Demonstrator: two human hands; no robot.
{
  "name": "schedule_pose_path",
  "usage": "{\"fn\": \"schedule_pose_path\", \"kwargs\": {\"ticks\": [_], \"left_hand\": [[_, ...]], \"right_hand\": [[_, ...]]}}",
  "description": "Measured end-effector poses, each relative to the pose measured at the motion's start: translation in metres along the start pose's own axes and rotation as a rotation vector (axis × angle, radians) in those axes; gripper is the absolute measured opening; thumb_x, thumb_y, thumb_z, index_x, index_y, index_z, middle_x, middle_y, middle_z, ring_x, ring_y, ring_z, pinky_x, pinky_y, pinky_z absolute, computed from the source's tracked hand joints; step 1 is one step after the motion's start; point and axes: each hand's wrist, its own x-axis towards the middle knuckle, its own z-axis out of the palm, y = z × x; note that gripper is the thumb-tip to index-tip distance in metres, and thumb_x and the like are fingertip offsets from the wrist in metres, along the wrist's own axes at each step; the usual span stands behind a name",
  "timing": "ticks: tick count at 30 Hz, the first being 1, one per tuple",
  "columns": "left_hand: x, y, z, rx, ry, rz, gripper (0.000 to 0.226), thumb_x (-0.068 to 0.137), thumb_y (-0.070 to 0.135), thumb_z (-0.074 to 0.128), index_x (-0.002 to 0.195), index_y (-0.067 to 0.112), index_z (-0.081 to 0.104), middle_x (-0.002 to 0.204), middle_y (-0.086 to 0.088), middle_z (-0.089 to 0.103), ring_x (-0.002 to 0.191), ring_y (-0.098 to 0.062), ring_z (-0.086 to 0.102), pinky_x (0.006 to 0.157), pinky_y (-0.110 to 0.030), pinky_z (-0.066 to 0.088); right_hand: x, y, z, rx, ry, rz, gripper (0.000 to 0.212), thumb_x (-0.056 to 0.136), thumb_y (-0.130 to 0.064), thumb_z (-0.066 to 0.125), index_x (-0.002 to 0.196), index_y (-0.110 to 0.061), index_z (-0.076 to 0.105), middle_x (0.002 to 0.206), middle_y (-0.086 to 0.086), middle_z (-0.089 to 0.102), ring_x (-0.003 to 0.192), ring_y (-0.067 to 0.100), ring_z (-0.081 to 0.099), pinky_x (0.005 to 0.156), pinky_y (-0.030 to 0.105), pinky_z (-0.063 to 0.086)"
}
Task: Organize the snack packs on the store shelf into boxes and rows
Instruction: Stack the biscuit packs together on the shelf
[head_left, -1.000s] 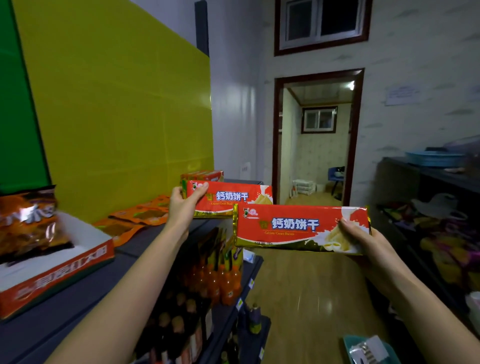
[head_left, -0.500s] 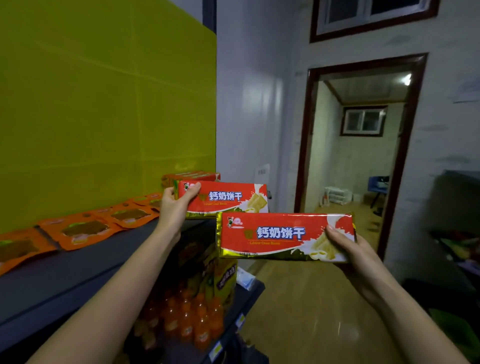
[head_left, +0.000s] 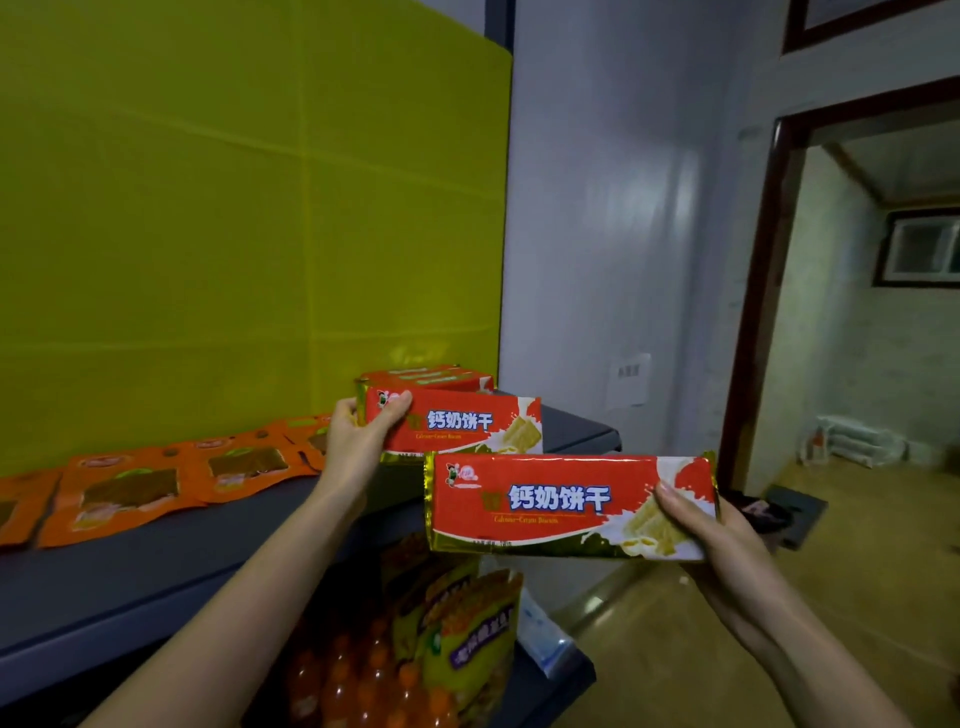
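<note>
Gripping the far biscuit pack (head_left: 467, 423) by its left end, the left hand (head_left: 358, 441) holds it over the shelf (head_left: 156, 566), beside a stack of matching packs (head_left: 426, 376). The right hand (head_left: 711, 535) clasps the near biscuit pack (head_left: 545, 504) by its right end, off the shelf; the 2 hands are apart.

Dim indoor light, soft sheen on pale wall (head_left: 649, 218), wide-angle edge bending, slight blur

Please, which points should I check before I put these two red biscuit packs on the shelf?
1. Left hand grips farther biscuit pack: ok.
2. Right hand grips nearer biscuit pack: ok.
3. Both labels face the same way: ok.
4. Matching red stack at the shelf end in view: ok.
5. Free room beside that stack: cannot tell, the farther pack hides it.
</note>
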Motion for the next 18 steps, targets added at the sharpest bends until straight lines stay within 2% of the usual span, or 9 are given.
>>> {"fn": "schedule_pose_path", "kwargs": {"ticks": [3,6,9,10,12,14,16,18], "left_hand": [[0.028,-0.012,0.019,0.016,0.042,0.002,0.06,0.081,0.028,0.069,0.127,0.005,0.038,0.1,-0.011,0.064,0.075,-0.014,0.064,0.053,-0.02,0.053],[0.059,-0.023,0.04,0.06,0.069,0.028,0.052,0.083,0.028,0.067,0.122,0.007,0.04,0.096,-0.008,0.062,0.072,-0.012,0.062,0.051,-0.018,0.052],[0.086,-0.035,0.063,0.079,0.1,0.031,0.041,0.083,0.026,0.067,0.11,0.01,0.042,0.101,-0.011,0.062,0.071,-0.012,0.059,0.06,-0.024,0.05],[0.094,-0.041,0.071,0.084,0.111,0.04,0.039,0.082,0.025,0.068,0.108,0.01,0.043,0.102,-0.012,0.062,0.071,-0.012,0.059,0.059,-0.023,0.05],[0.107,-0.052,0.085,0.075,0.124,0.055,0.038,0.082,0.022,0.069,0.107,0.01,0.043,0.105,-0.014,0.063,0.072,-0.01,0.06,0.057,-0.017,0.051],[0.116,-0.062,0.097,0.1,0.137,0.067,0.04,0.083,0.021,0.068,0.11,0.012,0.04,0.101,-0.01,0.063,0.073,-0.009,0.059,0.053,-0.01,0.05],[0.124,-0.071,0.105,0.125,0.15,0.075,0.044,0.084,0.022,0.067,0.115,0.012,0.037,0.097,-0.005,0.061,0.074,-0.008,0.059,0.052,-0.009,0.048],[0.132,-0.078,0.111,0.144,0.165,0.068,0.047,0.084,0.024,0.066,0.117,0.013,0.035,0.098,-0.005,0.061,0.077,-0.01,0.061,0.055,-0.013,0.049]], "right_hand": [[0.044,0.005,-0.014,0.024,-0.04,0.003,0.072,0.05,-0.037,0.085,0.11,-0.005,0.062,0.096,0.013,0.075,0.083,0.023,0.073,0.068,0.028,0.06],[0.09,0.007,-0.025,0.028,-0.093,-0.031,0.082,0.038,-0.043,0.09,0.107,-0.006,0.063,0.094,0.012,0.075,0.081,0.022,0.074,0.06,0.024,0.058],[0.135,0.006,-0.038,0.045,-0.139,-0.029,0.056,0.057,-0.03,0.075,0.106,-0.005,0.062,0.088,0.009,0.076,0.076,0.018,0.074,0.058,0.022,0.057],[0.149,0.006,-0.042,0.035,-0.156,-0.026,0.056,0.058,-0.03,0.075,0.107,-0.006,0.062,0.089,0.008,0.076,0.077,0.018,0.074,0.058,0.021,0.057],[0.179,0.011,-0.05,-0.004,-0.175,-0.046,0.08,0.042,-0.044,0.088,0.109,-0.008,0.062,0.094,0.008,0.076,0.082,0.019,0.074,0.06,0.022,0.057],[0.203,0.016,-0.055,-0.005,-0.196,-0.046,0.101,0.023,-0.055,0.09,0.109,-0.009,0.063,0.097,0.009,0.075,0.084,0.02,0.073,0.061,0.022,0.057],[0.229,0.025,-0.059,0.009,-0.221,-0.043,0.105,0.02,-0.055,0.09,0.109,-0.008,0.063,0.097,0.01,0.075,0.083,0.02,0.073,0.061,0.023,0.057],[0.252,0.035,-0.061,0.023,-0.243,-0.019,0.108,0.019,-0.055,0.09,0.111,-0.007,0.062,0.097,0.01,0.075,0.083,0.021,0.073,0.062,0.023,0.058]]}}
